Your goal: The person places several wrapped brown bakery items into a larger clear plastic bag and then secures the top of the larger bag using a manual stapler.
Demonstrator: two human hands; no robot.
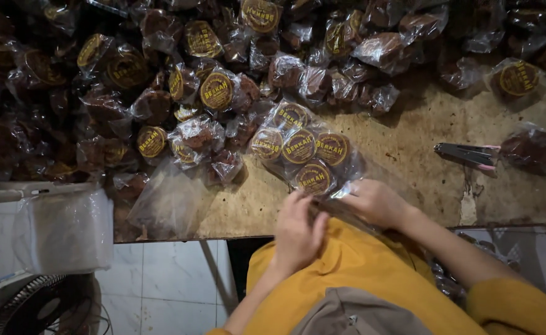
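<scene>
1. Nearest, the left hand (297, 232) sits at the table's front edge, fingers curled loosely inward, their tips touching the open end of a clear plastic bag (304, 155); whether they pinch the film I cannot tell.
2. Just beside it, the right hand (375, 201) has its fingers bent and closed on the same end of the bag, gripping the gathered plastic between thumb and fingers.
3. That bag lies flat on the wooden table (422, 155), its long axis running from the hands up and to the left, mouth toward the person and closed bottom pointing away.
4. Inside it are several small round brown cakes, each wrapped and bearing a round gold-and-brown label (299, 146); five labels show, packed touching one another.
5. Left of the bag an empty clear bag (167, 205) lies slack over the table edge.
6. Well to the right, a metal stapler (468, 154) with a pink grip lies on the bare wood, pointing left.
7. Farthest off, a big heap of wrapped cakes (180, 80) covers the back and left of the table.
</scene>
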